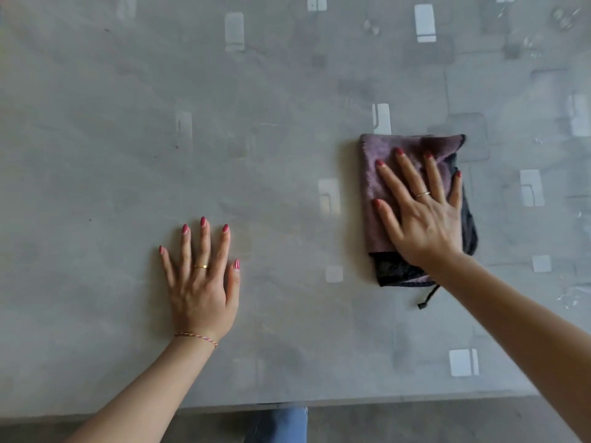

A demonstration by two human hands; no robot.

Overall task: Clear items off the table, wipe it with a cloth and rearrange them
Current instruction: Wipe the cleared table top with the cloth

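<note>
The left hand lies flat at lower centre-left, fingers spread. The right hand, at right of centre, presses down with fingers straight.

Below the near edge we see a strip of grey floor and, between the forearms, a patch of blue denim. On one wrist we see a thin braided bracelet, and each ring finger carries a slim ring.
</note>
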